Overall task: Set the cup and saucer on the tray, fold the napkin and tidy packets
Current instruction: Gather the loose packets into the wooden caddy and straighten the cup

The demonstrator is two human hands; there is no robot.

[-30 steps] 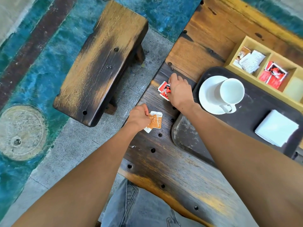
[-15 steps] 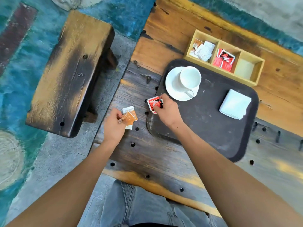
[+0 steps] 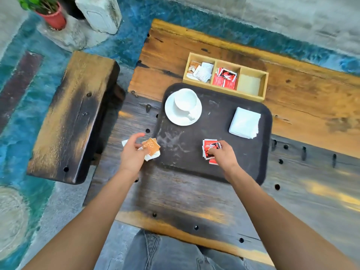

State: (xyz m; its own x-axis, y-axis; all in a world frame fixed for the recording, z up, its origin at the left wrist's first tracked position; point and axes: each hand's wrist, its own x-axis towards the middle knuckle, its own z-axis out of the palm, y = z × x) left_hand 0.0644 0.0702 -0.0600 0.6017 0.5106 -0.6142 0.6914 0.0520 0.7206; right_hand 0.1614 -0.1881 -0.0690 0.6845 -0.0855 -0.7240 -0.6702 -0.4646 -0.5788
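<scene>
The right hand (image 3: 224, 154) is now carrying its red packets (image 3: 209, 151) out over the middle of the tray (image 3: 253, 172), having been at the tray's left edge half a second ago. At the left, the left hand (image 3: 132, 152) is pinching a few orange and white packets (image 3: 153, 147) just over the surface (image 3: 175, 191), beside the tray's left rim. The cup (image 3: 185, 100) is already sitting on its saucer (image 3: 172, 117) in the tray's far left corner. The folded napkin (image 3: 244, 125) is lying on the tray's right side. So the packet tidying seems to be the step in hand. Next, each bunch is probably heading to the wooden box (image 3: 264, 84) beyond the tray. Reds would be joining the middle compartment, the others likely the left one, with the cup to be cleared in reaching.
</scene>
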